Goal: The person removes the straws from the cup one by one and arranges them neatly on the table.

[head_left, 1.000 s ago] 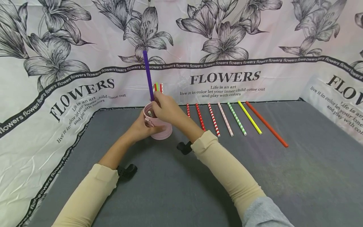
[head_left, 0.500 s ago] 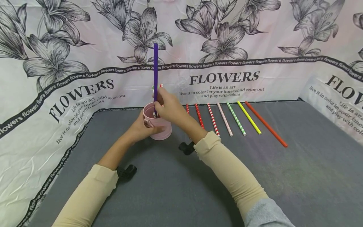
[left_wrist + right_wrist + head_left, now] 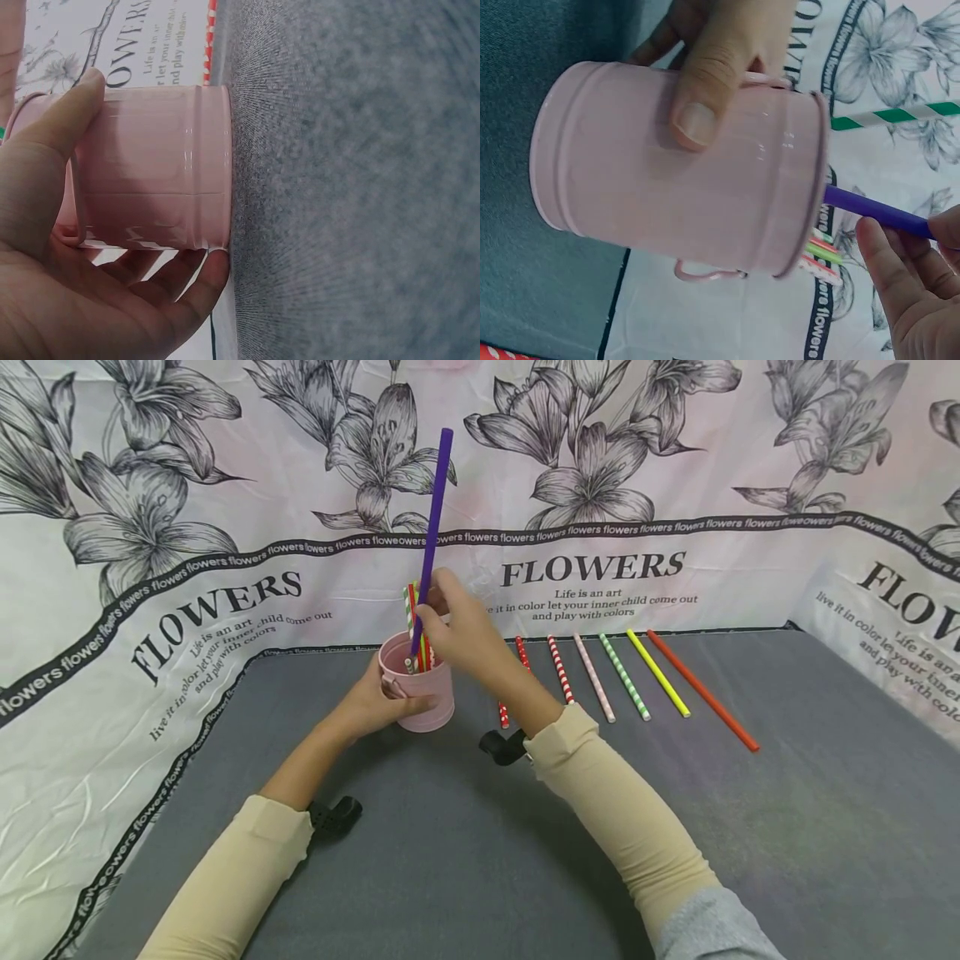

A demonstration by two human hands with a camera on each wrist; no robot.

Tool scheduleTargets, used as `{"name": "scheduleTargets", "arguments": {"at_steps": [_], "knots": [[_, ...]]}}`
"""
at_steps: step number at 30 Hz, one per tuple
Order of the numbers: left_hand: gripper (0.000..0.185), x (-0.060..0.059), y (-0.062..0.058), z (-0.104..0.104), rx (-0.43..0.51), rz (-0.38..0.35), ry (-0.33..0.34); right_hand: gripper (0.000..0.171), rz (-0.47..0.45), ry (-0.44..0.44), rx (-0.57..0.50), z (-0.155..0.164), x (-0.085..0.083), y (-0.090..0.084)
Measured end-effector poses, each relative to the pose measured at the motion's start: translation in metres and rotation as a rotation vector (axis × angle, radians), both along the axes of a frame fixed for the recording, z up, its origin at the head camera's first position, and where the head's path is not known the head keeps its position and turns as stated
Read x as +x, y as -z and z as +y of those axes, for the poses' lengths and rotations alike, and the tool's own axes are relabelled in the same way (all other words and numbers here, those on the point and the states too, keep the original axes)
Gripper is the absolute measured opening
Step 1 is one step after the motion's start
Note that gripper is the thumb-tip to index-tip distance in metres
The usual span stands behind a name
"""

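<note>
A small pink metal bucket (image 3: 431, 717) stands upright on the grey table, and my left hand (image 3: 371, 693) grips its side. In the left wrist view the thumb lies along the bucket wall (image 3: 150, 165) and the fingers curl beneath. My right hand (image 3: 467, 627) pinches a purple straw (image 3: 435, 518) between thumb and fingers. The straw's lower end is inside the bucket, its top leaning right. Several other straws stand in the bucket, among them a green-and-white striped one (image 3: 900, 115). In the right wrist view the bucket wall hides their lower parts.
Right of the bucket lies a row of straws: red dotted (image 3: 522, 652), red striped (image 3: 561, 668), pale pink (image 3: 595, 677), green striped (image 3: 625, 677), yellow (image 3: 658, 672) and orange (image 3: 703, 691). Another red dotted straw (image 3: 503, 715) is partly behind my right forearm. A flower-printed cloth (image 3: 360, 593) hangs behind.
The purple straw has swung from leaning left, through upright, to leaning right, and its top sits higher. My right hand has shifted right with it. The left hand and bucket stay put.
</note>
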State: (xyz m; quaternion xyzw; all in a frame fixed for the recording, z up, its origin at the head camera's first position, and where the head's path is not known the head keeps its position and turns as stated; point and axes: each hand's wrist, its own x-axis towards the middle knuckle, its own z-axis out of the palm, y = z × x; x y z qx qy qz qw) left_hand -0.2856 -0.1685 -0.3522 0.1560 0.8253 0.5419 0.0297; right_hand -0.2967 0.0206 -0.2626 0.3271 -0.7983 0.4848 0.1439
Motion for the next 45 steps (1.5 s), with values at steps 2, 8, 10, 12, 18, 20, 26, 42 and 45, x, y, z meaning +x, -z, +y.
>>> {"name": "scheduleTargets", "arguments": {"at_steps": [2,8,10,12,18,20,26,42,45], "knots": [[0.098,0.001,-0.001,0.001,0.002,0.006,0.000,0.023,0.019,0.002,-0.021,0.004,0.001,-0.002],[0.100,0.001,-0.002,0.002,0.002,0.011,0.003,0.025,0.080,0.024,-0.049,0.013,0.004,-0.005],[0.101,0.001,-0.001,0.002,0.002,0.015,0.006,0.026,0.084,0.037,-0.051,0.017,0.005,-0.007],[0.102,0.001,-0.001,0.002,-0.001,0.011,0.004,0.029,0.083,0.049,-0.047,0.021,0.007,-0.007],[0.102,0.000,0.000,0.001,-0.009,0.012,-0.005,0.035,0.071,0.103,0.012,0.034,0.008,-0.006],[0.102,0.000,-0.001,0.000,-0.006,0.016,-0.008,0.038,0.049,0.121,0.042,0.039,0.009,-0.006],[0.102,0.002,-0.001,-0.001,-0.018,0.008,-0.017,0.048,-0.022,0.155,0.135,0.056,0.009,-0.002],[0.102,0.001,-0.001,-0.001,-0.015,0.019,-0.015,0.050,-0.207,0.172,0.389,0.103,0.010,0.002],[0.101,0.001,0.000,0.000,-0.007,0.017,-0.007,0.048,-0.227,0.186,0.422,0.114,0.010,0.007]]}}
